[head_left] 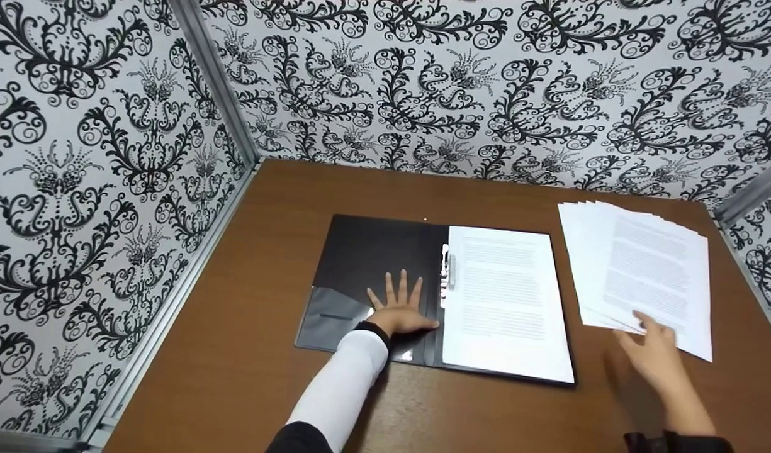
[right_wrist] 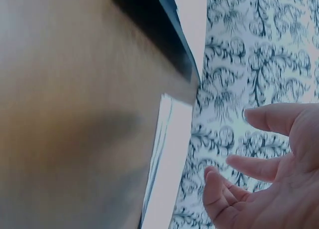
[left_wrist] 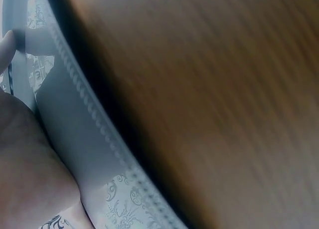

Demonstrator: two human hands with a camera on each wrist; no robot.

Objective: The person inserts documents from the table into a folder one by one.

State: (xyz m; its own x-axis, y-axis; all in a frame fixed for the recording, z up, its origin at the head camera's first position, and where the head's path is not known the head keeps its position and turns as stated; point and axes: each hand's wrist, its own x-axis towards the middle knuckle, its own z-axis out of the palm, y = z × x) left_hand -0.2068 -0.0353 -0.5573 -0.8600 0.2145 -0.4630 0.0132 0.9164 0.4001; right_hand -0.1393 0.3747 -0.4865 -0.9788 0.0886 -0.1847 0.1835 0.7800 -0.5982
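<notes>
Brown wood is filling the head view: a table boxed in by black-and-white patterned walls. At the centre a black folder is lying open. The left hand is pressing flat on its left cover, fingers straight and spread toward twelve o'clock, gripping nothing; the pressure is likely keeping the folder from sliding or closing. A white sleeve is covering that forearm. At three o'clock from the hand, a printed sheet is sitting under the metal clip along the spine. Further toward three o'clock, apart from the folder, a fanned stack of printed pages is lying on the wood. The right hand is blurring at the stack's near edge, at six o'clock from it, fingers loosely extended and just reaching the lowest pages; it is holding nothing.

Left wrist view: blurred wood is filling the frame, with the wall's pale frame strip running diagonally and skin at eight o'clock. The fingers are not showing.

Right wrist view: the right hand is hanging open at four o'clock, fingers relaxed and empty. White paper edges and the folder's dark corner are lying toward twelve o'clock.
</notes>
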